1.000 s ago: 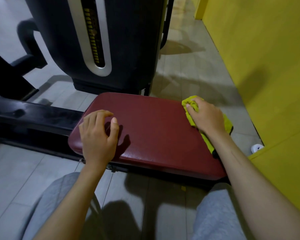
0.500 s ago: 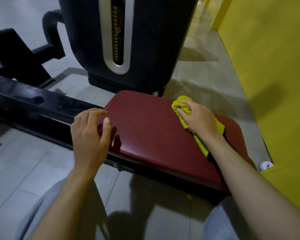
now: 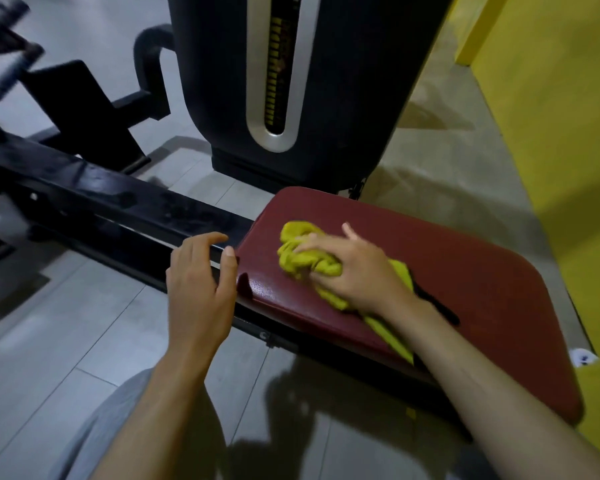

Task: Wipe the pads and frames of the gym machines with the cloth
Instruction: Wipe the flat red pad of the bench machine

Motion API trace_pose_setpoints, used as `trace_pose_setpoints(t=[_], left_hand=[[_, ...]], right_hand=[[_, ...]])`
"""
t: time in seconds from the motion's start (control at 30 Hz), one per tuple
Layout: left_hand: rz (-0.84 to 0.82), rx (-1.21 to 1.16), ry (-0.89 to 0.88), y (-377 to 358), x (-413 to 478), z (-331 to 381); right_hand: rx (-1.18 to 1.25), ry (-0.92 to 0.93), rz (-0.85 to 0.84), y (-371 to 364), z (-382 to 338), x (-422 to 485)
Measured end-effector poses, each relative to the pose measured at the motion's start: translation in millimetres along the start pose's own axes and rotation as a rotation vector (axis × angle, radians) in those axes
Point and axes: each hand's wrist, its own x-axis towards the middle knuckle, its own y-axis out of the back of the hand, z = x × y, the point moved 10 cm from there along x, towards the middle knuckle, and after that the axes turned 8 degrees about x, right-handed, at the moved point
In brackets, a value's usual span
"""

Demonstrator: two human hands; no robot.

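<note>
The right hand [image 3: 357,275] hides much of the crumpled yellow cloth [image 3: 302,258], fingers curled round the bunch and pressing it onto the red pad [image 3: 465,271] near its 10 o'clock corner; a tail trails under the wrist. The pad is glossy, pebbled, round-cornered. At the cloth's 9 o'clock the left hand [image 3: 201,282] rests loosely bent on the black rail [image 3: 101,206], clasping nothing. A handle [image 3: 7,74] at 10 o'clock is blurred; 1 small white thing [image 3: 582,356] is unreadable
</note>
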Motion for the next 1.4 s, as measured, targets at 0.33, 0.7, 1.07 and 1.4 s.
trace_pose_setpoints(t=[0.33,0.7,1.07,1.4], left_hand=[[-0.014,0.024,0.011,13.5,-4.4,-13.8],[0.001,-0.022,0.054,-4.0,-1.0,-17.4],[0.021,-0.015,0.032,-12.4,-10.4,3.9],[-0.090,-0.028,-0.049,-45.6,-3.7,18.8]], right_hand=[[-0.195,-0.331,0.217,21.4,55.6,61.6],[-0.071,0.038,-0.014,-42.2,-16.7,71.5],[-0.239,-0.240,0.268,-12.9,20.2,119.1],[-0.357,-0.596,0.474,127.1,128.7,-49.6]])
